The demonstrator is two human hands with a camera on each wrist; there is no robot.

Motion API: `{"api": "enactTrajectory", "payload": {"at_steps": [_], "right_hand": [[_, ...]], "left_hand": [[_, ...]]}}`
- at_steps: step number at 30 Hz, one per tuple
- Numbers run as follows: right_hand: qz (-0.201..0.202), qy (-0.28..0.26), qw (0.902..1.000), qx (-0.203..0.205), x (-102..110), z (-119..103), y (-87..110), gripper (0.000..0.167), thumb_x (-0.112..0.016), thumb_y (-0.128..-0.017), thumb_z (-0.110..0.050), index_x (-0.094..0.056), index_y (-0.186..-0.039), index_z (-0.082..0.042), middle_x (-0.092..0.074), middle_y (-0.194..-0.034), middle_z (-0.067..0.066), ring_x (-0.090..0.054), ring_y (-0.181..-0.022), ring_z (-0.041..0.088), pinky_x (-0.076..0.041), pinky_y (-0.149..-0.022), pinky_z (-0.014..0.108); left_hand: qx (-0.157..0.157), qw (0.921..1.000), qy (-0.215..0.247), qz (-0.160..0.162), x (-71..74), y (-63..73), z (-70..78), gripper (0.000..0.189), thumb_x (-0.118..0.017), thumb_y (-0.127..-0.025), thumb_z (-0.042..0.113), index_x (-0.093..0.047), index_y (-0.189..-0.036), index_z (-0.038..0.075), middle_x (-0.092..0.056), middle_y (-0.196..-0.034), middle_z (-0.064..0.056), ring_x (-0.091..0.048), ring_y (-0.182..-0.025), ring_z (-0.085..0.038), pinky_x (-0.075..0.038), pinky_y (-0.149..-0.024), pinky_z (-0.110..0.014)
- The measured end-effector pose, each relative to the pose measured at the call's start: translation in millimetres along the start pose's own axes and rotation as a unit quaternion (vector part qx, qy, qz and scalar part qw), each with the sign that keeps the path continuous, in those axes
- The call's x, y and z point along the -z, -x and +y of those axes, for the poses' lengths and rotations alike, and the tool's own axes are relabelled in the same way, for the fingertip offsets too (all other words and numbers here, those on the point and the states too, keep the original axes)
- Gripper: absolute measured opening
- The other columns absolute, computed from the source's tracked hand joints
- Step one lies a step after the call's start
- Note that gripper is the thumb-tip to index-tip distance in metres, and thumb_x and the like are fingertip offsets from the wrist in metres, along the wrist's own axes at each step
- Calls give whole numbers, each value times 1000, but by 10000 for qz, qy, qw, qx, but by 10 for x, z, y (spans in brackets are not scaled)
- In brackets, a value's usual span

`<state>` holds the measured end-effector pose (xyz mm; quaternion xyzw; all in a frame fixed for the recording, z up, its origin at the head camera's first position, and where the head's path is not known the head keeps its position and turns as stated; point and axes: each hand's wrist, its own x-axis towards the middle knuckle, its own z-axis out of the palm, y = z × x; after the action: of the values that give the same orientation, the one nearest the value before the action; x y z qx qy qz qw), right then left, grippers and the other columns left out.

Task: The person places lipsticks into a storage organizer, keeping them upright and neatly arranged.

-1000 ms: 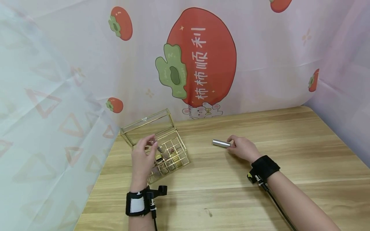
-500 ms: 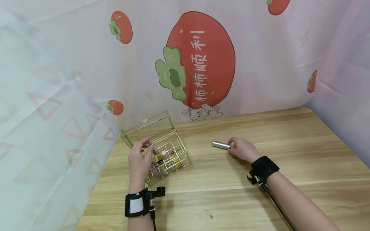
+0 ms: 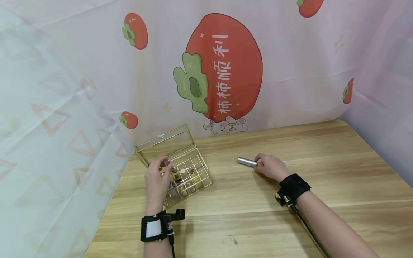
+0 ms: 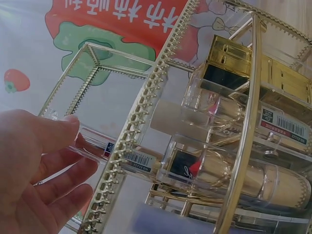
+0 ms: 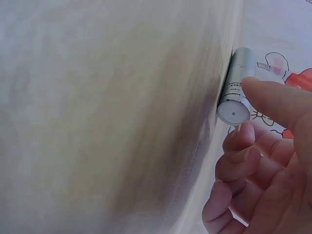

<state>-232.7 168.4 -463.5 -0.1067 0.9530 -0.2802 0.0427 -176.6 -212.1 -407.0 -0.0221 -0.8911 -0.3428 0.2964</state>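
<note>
My left hand (image 3: 156, 182) is at the left side of a gold-framed clear box (image 3: 203, 161) divided into small compartments. Its thumb and index finger pinch the end of a clear-capped lipstick (image 4: 139, 160) with a barcode label. In the left wrist view the lipstick's far part lies behind the box's beaded gold rim (image 4: 131, 129). On the table to the right lies a silver lipstick tube (image 3: 247, 161). My right hand (image 3: 272, 167) pinches its near end, with thumb and index finger right at the flat base in the right wrist view.
Several other lipsticks, among them a gold square one (image 4: 228, 61), fill compartments of the box. Its glass lid (image 3: 161, 136) stands raised toward the back. A printed cloth (image 3: 290, 71) hangs behind the wooden table (image 3: 245, 215).
My left hand has come down a little, and the lipstick in it sits lower in the box. The head view has tilted slightly. My right hand stays on the silver tube.
</note>
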Motion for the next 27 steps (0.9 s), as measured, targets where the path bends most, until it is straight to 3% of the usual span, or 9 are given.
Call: {"api": "enactTrajectory", "payload": {"at_steps": [14, 27], "right_hand": [[-47, 101, 9998, -134, -3, -13, -41, 28, -70, -89, -22, -63, -111, -6, -54, -69, 1, -45, -58, 14, -32, -52, 25], [-141, 128, 9996, -206, -5, -19, -57, 24, -70, -90, -22, -64, -107, -7, -58, -74, 2, -48, -62, 15, -34, -55, 25]], "left_hand": [[420, 9981, -157, -427, -32, 15, -37, 30, -68, -91, 10, -63, -119, 0, -66, -112, -17, -61, -103, -32, -51, -92, -46], [473, 9956, -328, -733, -79, 23, -93, 29, -69, -91, 11, -64, -117, 0, -66, -113, -17, -64, -103, -34, -52, -91, -48]]}}
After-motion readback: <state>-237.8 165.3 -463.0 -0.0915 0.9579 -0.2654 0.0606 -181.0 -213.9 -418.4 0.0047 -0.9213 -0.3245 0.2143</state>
